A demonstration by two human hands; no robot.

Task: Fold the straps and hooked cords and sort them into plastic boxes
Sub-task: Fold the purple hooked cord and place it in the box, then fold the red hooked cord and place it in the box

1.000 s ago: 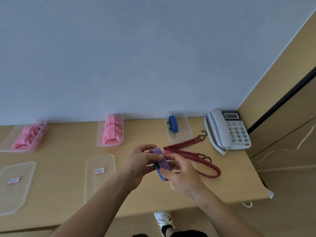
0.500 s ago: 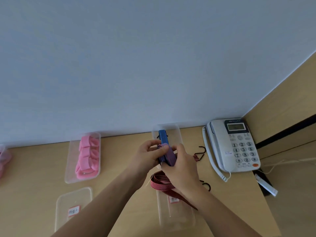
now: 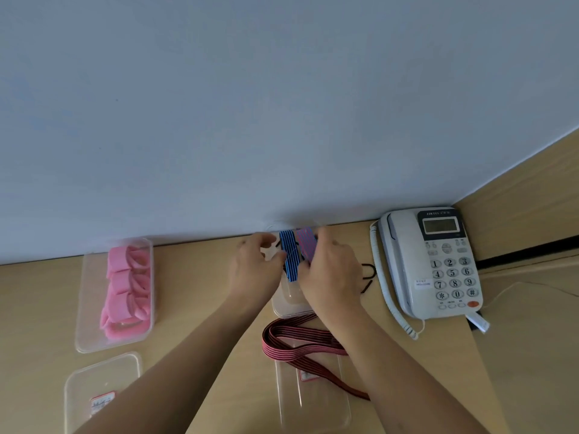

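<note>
Purple-striped cord (image 3: 306, 245), folded, sits pinched in the right hand (image 3: 329, 277), beside the blue-striped cord (image 3: 289, 261) in the clear box (image 3: 288, 306) at twelve o'clock. The left hand (image 3: 253, 270) curls near the blue one (grip impossible to tell). At six o'clock, a red-striped cord (image 3: 294, 343) vanishes under the right forearm.

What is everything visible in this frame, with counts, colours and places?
pink straps: several, pink, folded in the left box
left box: 1, clear, back left of desk
blue cord: 1, blue striped, in the middle box
purple cord: 1, purple striped, beside the blue cord
middle box: 1, clear, back centre by the wall
labelled lids: 2, clear, front left and front centre
red cord: 1, red-black striped, unfolded, across the front-centre lid
hooks: 2 seen, black, left of the telephone
telephone: 1, grey-white, right
desk: 1, light wood
left hand: at the blue cord, grip unclear
right hand: holds the purple cord
</note>
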